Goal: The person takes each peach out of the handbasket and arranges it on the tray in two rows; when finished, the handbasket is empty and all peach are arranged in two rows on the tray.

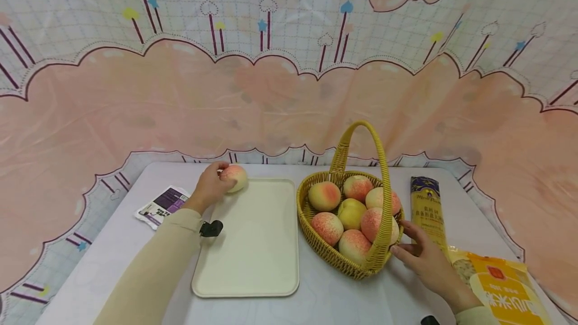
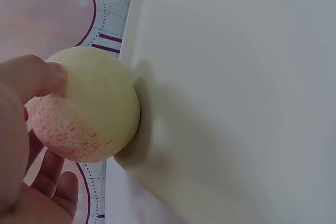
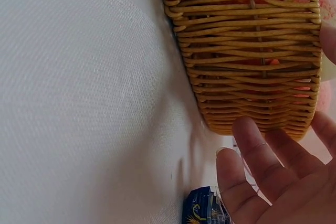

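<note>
Nearest, at the lower right of the head frame, a yellow bag (image 1: 508, 285). Just to its upper left, touching the side of a woven basket (image 1: 331, 256) with the right hand (image 1: 424, 260), fingers relaxed and spread, not wrapped round the rim. Inside the basket, right of centre in the frame, more peaches (image 1: 327, 228) around one yellow fruit (image 1: 351, 213). Left of the basket and apart from it, a cream tray (image 1: 253, 245), long axis running near to far. Gripped between thumb and fingers of the left hand (image 1: 209, 184), a held peach (image 1: 237, 178) at the tray's upper-left corner; contact with the tray impossible to tell. Probably decisive for the coming move: tray surface stretching rightward and nearer from that grip, round fruit with no long axis to align, left hand much closer than right. Farthest, a patterned cloth (image 1: 271, 94).
</note>
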The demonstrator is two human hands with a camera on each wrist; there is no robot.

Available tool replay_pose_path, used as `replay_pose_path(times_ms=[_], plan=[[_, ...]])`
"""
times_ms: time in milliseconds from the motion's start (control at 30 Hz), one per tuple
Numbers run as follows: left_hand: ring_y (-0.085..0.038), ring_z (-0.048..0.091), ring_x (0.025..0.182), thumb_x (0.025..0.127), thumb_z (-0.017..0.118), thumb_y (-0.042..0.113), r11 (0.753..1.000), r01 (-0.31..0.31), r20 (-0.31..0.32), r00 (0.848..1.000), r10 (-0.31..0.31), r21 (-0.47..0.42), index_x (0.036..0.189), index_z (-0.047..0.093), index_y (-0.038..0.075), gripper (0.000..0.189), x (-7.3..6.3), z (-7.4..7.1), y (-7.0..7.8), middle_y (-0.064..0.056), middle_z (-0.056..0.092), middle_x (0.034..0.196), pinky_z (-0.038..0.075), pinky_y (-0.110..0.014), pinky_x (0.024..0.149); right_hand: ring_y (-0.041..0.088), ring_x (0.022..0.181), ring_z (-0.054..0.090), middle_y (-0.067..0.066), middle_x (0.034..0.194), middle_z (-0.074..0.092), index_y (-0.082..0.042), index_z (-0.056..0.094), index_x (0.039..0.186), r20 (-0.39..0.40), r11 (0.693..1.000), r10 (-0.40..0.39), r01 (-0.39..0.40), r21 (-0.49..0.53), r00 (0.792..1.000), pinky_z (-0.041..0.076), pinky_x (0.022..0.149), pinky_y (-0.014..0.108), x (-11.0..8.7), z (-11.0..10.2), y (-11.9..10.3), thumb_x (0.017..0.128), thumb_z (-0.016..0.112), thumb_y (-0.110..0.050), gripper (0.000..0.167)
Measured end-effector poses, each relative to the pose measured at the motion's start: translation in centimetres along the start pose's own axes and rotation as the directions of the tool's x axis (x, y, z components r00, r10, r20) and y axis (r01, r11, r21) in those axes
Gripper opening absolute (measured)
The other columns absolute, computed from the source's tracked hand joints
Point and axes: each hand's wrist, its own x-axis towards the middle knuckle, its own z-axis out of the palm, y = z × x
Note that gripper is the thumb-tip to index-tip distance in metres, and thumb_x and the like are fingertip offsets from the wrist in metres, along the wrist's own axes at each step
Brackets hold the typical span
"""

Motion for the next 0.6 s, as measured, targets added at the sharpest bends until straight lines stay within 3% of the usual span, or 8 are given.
replay_pose_path(times_ms=[333, 600], plan=[[-0.044, 0.042, 0.132, 0.091, 0.068, 0.009, 1.0, 0.01, 0.039, 0.999, -0.011, 0.019, 0.147, 0.034, -0.01, 0.069, 0.25, 0.4, -0.27, -0.031, 0.042, 0.145, 0.031, -0.052, 0.112, 0.042, 0.122, 0.055, 0.035, 0.154, 0.025, 0.0, 0.019, 0.156, 0.01, 0.999, 0.039, -0.039, -0.006, 0.999, 0.055, 0.088, 0.045, 0.03, -0.16, -0.08, 0.097, 0.068, -0.03, 0.083], [-0.046, 0.041, 0.133, 0.086, 0.073, 0.011, 0.997, 0.0, 0.022, 1.0, -0.002, 0.076, 0.148, 0.032, -0.009, 0.077, 0.06, 0.67, -0.64, -0.032, 0.042, 0.145, 0.028, -0.054, 0.113, 0.042, 0.121, 0.056, 0.036, 0.154, 0.025, 0.0, 0.019, 0.156, 0.015, 1.0, 0.022, -0.022, -0.004, 1.0, 0.055, 0.087, 0.044, 0.08, -0.09, -0.03, 0.097, 0.068, -0.03, 0.082]])
